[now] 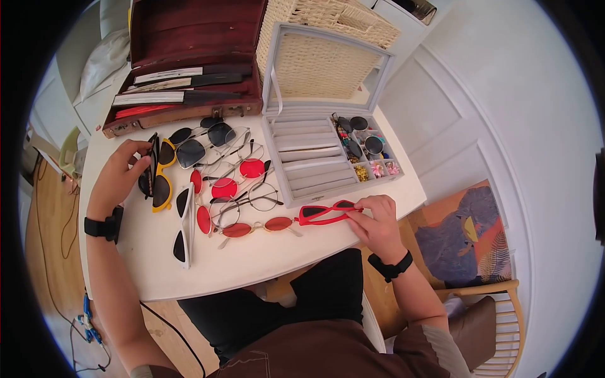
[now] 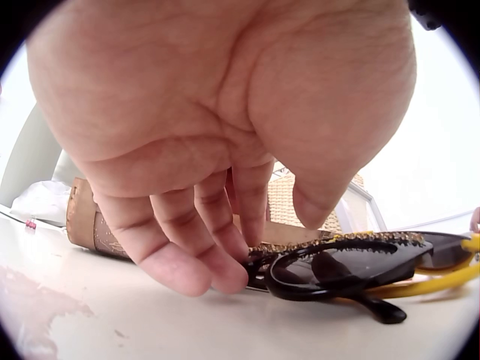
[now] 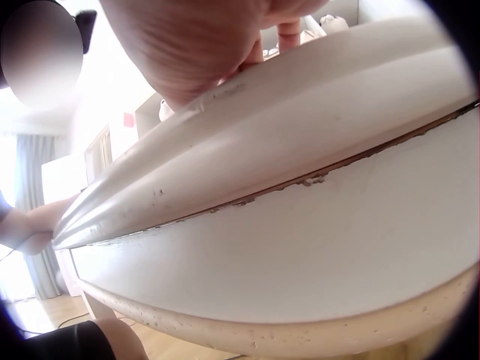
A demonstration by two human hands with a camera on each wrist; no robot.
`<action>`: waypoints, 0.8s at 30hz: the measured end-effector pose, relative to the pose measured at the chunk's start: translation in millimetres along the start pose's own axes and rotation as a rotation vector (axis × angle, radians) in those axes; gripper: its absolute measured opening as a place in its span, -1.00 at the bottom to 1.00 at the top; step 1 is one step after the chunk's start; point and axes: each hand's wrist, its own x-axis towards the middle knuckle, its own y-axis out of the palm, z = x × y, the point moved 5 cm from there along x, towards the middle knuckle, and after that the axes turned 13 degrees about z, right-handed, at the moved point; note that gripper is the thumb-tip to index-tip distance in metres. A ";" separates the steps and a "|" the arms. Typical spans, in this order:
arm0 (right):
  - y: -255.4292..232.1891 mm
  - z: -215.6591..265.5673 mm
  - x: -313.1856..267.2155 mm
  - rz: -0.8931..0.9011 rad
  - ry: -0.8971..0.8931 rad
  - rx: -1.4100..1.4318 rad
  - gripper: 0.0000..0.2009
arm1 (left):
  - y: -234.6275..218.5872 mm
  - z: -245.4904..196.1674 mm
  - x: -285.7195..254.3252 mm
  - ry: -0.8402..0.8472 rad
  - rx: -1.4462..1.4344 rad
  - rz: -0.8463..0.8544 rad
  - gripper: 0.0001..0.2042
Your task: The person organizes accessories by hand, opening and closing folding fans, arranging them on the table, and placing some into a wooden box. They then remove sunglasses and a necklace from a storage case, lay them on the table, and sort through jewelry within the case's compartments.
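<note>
My left hand (image 1: pixel 121 176), at the left of the table, has curled fingers and thumb about one end of black sunglasses (image 2: pixel 337 266) with a studded, glittery brow. These lie against yellow-framed sunglasses (image 1: pixel 162 183) just to their right. Near the front edge, my right hand (image 1: pixel 378 220) pinches the right end of red-framed cat-eye sunglasses (image 1: pixel 309 215). Its fingertips are hidden behind the table edge in the right wrist view. Oval red-lens glasses (image 1: pixel 265 225) lie immediately left of that red frame. White-framed sunglasses (image 1: pixel 184 227) lie between the two hands, nearer the left.
Several round clear and red-lens glasses (image 1: pixel 224 188) and dark sunglasses (image 1: pixel 190 153) cover the middle. Behind stand an open maroon case (image 1: pixel 189 120) and an open grey jewellery box (image 1: pixel 315 189) with a mirrored lid. The table's rounded front edge (image 1: pixel 252 279) borders my lap.
</note>
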 end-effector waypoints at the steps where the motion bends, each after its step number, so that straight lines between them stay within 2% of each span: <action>1: 1.0 -0.5 -1.0 -0.007 -0.008 0.003 -0.83 | 0.4 -0.5 -0.1 -0.003 0.004 0.001 -0.70; 11: -1.7 -4.5 -1.6 -0.025 -0.046 0.045 -0.73 | 0.0 0.9 0.1 0.025 -0.007 -0.003 -0.70; 15: -14.4 -11.7 5.1 -0.041 -0.041 0.060 -0.70 | -0.7 -2.2 0.4 -0.027 -0.003 0.036 -0.69; 17: -32.4 -27.8 12.9 -0.174 0.082 0.047 -0.67 | -0.3 -2.2 -0.3 -0.036 -0.011 0.034 -0.69; 19: -41.9 -47.9 28.9 -0.198 0.151 0.018 -0.74 | -0.1 -1.5 -0.2 -0.019 -0.013 0.039 -0.70; 22: -44.7 -86.8 56.9 -0.146 0.236 0.021 -0.80 | 0.7 -0.5 0.8 0.025 0.004 -0.018 -0.72; 24: -29.7 -120.3 74.8 0.000 0.357 0.054 -0.81 | 0.7 -2.8 -0.4 0.025 -0.010 -0.019 -0.72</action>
